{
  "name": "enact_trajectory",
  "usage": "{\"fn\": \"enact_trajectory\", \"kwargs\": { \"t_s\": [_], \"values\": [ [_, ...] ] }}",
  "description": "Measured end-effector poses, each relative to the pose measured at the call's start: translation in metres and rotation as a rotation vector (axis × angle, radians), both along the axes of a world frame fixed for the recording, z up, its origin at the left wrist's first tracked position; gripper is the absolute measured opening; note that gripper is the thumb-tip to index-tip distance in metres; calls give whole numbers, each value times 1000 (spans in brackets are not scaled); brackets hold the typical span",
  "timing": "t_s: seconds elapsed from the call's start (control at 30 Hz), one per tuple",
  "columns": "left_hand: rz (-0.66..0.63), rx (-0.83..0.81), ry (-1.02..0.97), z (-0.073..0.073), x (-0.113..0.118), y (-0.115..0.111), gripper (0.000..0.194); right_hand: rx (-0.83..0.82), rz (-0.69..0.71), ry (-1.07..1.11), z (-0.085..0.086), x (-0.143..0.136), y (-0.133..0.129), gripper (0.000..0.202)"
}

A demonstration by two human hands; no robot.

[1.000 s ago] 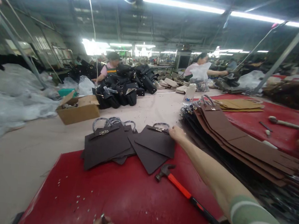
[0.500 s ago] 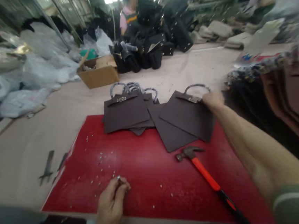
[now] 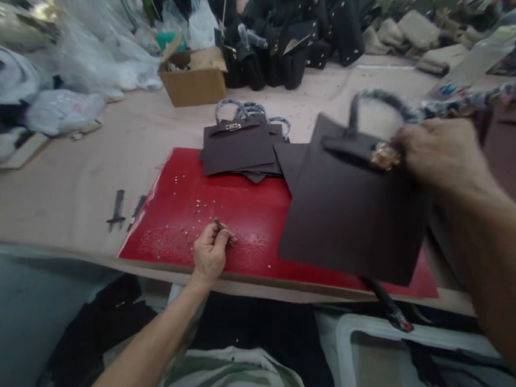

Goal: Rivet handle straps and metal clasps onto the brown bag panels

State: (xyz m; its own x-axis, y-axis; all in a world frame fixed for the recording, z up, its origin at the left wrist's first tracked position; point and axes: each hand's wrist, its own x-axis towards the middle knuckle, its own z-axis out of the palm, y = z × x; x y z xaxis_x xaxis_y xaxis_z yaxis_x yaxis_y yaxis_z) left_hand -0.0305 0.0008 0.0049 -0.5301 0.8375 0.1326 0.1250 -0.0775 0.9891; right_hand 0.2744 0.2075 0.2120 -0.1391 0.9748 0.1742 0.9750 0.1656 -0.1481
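Dark-brown panel (image 3: 355,220) hangs pinched in my right hand (image 3: 444,152); my left hand (image 3: 210,252) pinches a slim tool (image 3: 217,221); other panels (image 3: 239,149) lie piled; blur hides which are finished.

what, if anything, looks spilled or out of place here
Small pale bits lie scattered loose over the red mat near the left hand; they look spilled, though that may be normal here. Below the brown panel, a dark handle juts past the front edge of the table, which looks odd because it could get knocked.
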Motion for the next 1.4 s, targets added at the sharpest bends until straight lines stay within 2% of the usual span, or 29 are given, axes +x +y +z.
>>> {"fn": "enact_trajectory", "kwargs": {
  "t_s": [0.07, 0.13, 0.2, 0.3, 0.4, 0.47, 0.57, 0.7, 0.77, 0.83, 1.0, 1.07, 1.13, 1.3, 1.4],
  "values": [
    [110, 55, -138, -1, -3, 1, 25, -61, -5, -29, -23, -34, -42, 54],
    [234, 106, -229, 1, -8, -1, 26, -138, -8, -37, -57, -68, -78, 43],
    [287, 141, -240, 5, -13, -8, 25, -208, -25, -46, -94, -96, -105, 37],
    [195, 130, -181, 13, -17, -22, 23, -231, -28, -43, -140, -120, -124, 32],
    [41, 55, -104, 17, -14, -29, 21, -184, -35, -28, -163, -126, -127, 32],
    [-28, 10, -58, 17, -11, -27, 21, -112, -18, -18, -167, -125, -127, 32],
    [-52, -32, -63, 15, -10, -16, 21, -1, 50, -1, -162, -121, -135, 37],
    [-48, -56, -92, 12, -12, -6, 23, 118, 267, 99, -160, -116, -166, 40],
    [-42, -67, -57, 10, -12, -6, 24, 117, 396, 166, -165, -115, -183, 39],
    [-35, -70, -33, 8, -11, -8, 24, 63, 468, 172, -172, -115, -195, 42],
    [-26, -43, -105, 12, -20, -14, 24, 19, 497, 109, -182, -112, -200, 48],
    [14, -49, -41, 19, -36, -13, 22, 63, 517, 95, -184, -111, -197, 45],
    [72, -104, 91, 26, -62, -10, 19, 127, 535, 81, -188, -111, -193, 43],
    [323, -407, 602, 38, -156, -1, 13, 261, 558, 83, -203, -113, -184, 47],
    [416, -495, 695, 39, -208, -1, 12, 285, 556, 92, -207, -114, -182, 48]
  ]
}}
